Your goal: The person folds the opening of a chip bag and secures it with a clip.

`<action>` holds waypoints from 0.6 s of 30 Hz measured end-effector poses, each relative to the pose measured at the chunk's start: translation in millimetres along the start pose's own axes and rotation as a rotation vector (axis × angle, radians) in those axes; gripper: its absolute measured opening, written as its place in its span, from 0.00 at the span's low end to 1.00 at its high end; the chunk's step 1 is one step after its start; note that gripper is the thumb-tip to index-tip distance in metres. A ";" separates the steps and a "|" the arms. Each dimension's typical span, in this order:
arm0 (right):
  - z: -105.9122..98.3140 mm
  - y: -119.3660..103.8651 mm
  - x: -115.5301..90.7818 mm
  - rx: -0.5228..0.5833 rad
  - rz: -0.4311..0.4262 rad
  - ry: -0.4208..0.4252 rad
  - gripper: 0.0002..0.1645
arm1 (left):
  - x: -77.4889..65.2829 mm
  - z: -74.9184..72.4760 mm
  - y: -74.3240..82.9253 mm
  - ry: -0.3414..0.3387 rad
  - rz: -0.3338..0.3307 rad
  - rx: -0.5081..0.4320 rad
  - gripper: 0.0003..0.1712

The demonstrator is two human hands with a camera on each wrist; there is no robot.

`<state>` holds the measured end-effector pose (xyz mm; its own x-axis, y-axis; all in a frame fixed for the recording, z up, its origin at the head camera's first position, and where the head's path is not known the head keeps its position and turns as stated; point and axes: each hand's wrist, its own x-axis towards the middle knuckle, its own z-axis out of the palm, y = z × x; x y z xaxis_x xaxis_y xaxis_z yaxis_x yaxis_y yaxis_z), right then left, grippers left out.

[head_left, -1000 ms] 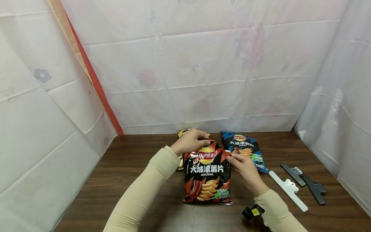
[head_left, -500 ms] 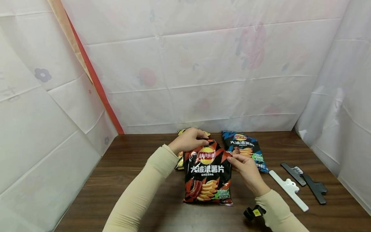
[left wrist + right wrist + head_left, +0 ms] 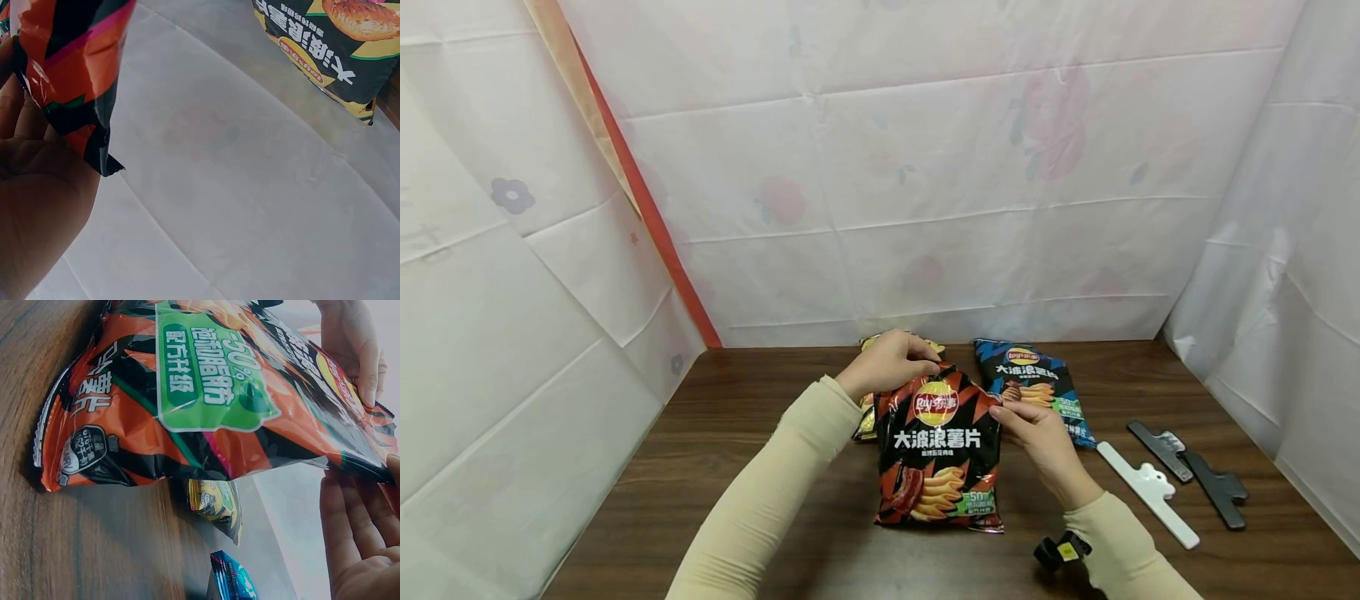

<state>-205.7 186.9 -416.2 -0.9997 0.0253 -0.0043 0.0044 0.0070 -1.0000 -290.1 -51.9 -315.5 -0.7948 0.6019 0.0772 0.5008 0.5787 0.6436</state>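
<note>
A red-and-black potato chip bag (image 3: 936, 467) stands propped up and tilted at the middle of the table, its lower end close to the wood. My left hand (image 3: 889, 365) pinches its top edge from behind, thumb toward the front. At the upper right corner, my right hand (image 3: 1039, 440) pinches the bag between thumb and fingers. The right wrist view shows the right hand's fingers (image 3: 350, 512) reaching behind the bag. In the left wrist view, the bag's crimped corner (image 3: 103, 150) hangs beside the left palm (image 3: 44, 187).
Behind the left hand lies a yellow chip bag (image 3: 867, 421), mostly covered. A blue chip bag (image 3: 1037, 379) lies at the back right. To the right are a white sealing clip (image 3: 1146, 493) and two black clips (image 3: 1159, 450). White sheets (image 3: 925, 208) wall the table.
The red bag's top has dipped slightly between the hands, and the shine on its front has shifted. Both hands keep nearly the same places.
</note>
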 end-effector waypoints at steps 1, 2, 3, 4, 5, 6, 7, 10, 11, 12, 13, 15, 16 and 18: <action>0.0 0.0 -0.1 -0.001 -0.001 -0.001 0.24 | -0.2 0.0 0.2 0.003 0.001 -0.002 0.10; 0.0 0.2 -0.2 0.000 -0.003 -0.001 0.24 | -0.5 0.0 0.4 0.006 0.004 -0.004 0.10; 0.0 0.1 -0.2 -0.002 -0.006 0.000 0.24 | -0.7 -0.1 0.4 0.008 0.005 -0.004 0.10; 0.1 0.1 -0.3 -0.008 -0.012 0.000 0.25 | -1.0 -0.3 0.4 0.008 0.004 -0.004 0.10; 0.2 0.0 -0.4 -0.014 -0.020 0.000 0.25 | -1.2 -0.5 0.7 0.007 0.003 -0.004 0.09; 0.4 0.0 -0.6 -0.019 -0.026 0.000 0.24 | -1.5 -0.9 0.9 0.007 0.001 -0.003 0.09; 0.5 0.1 -0.7 -0.026 -0.032 0.001 0.24 | -1.7 -1.3 1.2 0.005 0.000 -0.004 0.09; 0.6 -0.1 -1.4 -0.038 -0.044 0.006 0.24 | -2.4 -2.3 2.1 0.000 -0.003 -0.008 0.09; 0.6 0.0 -1.5 -0.035 -0.045 0.007 0.24 | -2.6 -2.6 2.4 0.000 -0.001 -0.007 0.09; 0.5 0.1 -1.5 -0.034 -0.045 0.009 0.24 | -2.6 -2.7 2.3 0.000 0.002 -0.005 0.09; 0.5 0.2 -1.5 -0.034 -0.046 0.008 0.24 | -2.5 -2.8 2.1 0.001 0.007 -0.002 0.09; 0.7 0.6 -1.3 -0.037 -0.054 0.009 0.24 | -2.6 -2.8 1.2 0.007 0.018 0.008 0.09; 0.8 0.9 -1.2 -0.040 -0.059 0.008 0.24 | -2.4 -2.8 0.6 0.010 0.024 0.013 0.09; 1.0 1.3 -1.0 -0.059 -0.070 0.012 0.23 | -2.1 -2.7 -0.5 0.015 0.034 0.013 0.08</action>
<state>-204.7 185.9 -417.5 -0.9972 0.0350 0.0660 -0.0635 0.0676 -0.9957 -289.5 -54.9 -313.9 -0.7819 0.6136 0.1103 0.5322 0.5648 0.6307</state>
